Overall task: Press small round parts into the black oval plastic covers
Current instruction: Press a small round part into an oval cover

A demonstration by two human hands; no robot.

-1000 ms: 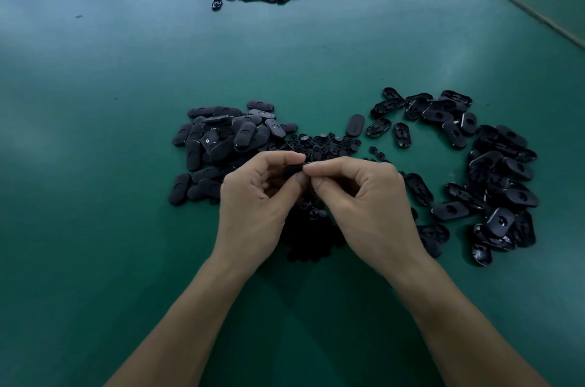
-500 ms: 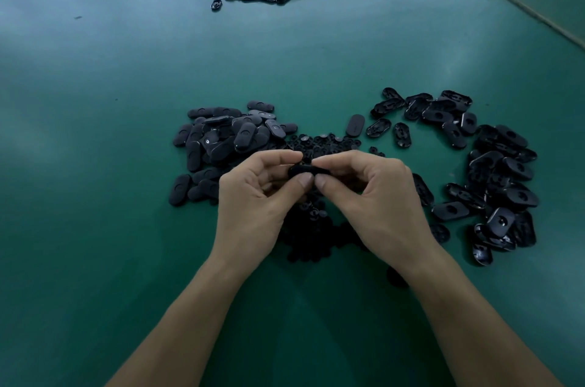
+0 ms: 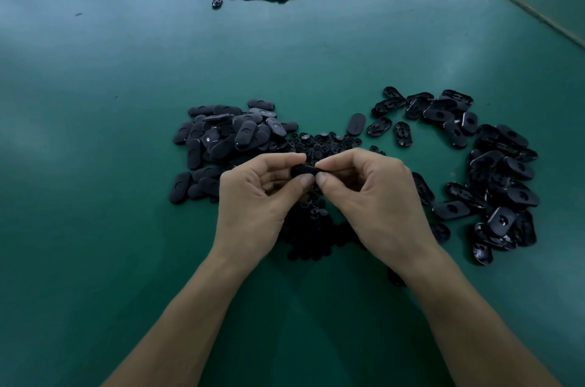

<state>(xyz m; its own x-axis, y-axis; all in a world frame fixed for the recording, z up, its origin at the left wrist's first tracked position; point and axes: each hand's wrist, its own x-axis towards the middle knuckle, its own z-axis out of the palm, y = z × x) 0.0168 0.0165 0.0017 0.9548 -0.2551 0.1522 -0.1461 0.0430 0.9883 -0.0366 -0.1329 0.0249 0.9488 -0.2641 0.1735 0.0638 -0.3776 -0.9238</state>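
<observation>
Cover (image 3: 303,170) clearer — left hand (image 3: 253,206), right hand (image 3: 376,206) pinching

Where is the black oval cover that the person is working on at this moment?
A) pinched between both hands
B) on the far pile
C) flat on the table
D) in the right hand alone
A: the left hand and the right hand both pinch the black oval cover above the small round parts.
</observation>
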